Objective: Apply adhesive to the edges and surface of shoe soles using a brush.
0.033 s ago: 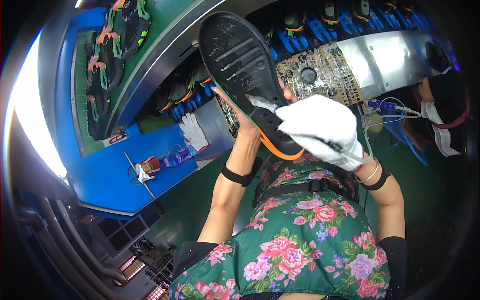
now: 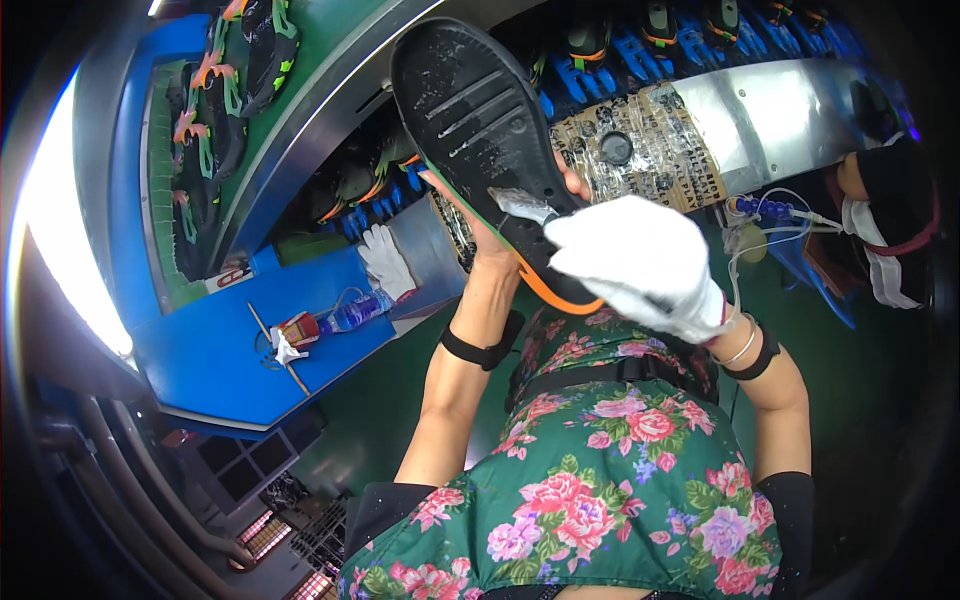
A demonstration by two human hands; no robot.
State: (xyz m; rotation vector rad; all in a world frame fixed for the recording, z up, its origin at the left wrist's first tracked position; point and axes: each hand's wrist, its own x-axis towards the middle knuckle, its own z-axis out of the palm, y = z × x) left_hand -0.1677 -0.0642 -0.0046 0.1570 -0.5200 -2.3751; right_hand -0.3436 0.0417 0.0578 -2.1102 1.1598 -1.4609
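Black shoe sole [image 2: 470, 110]: held up in mid-air beyond the floral apron [image 2: 640, 440], its broad face showing.
Left hand [image 2: 487, 238]: bare, grasping the sole from behind, fingers at both edges.
Right hand [image 2: 640, 260]: white-gloved, clasped on a flat brush [image 2: 522, 206] (handle hidden by the glove), tip at the sole.
Brush risk: a tilting sole could send bristles across its orange rim [image 2: 550, 292].
Lettering: dark print on the taped cardboard [image 2: 640, 125].
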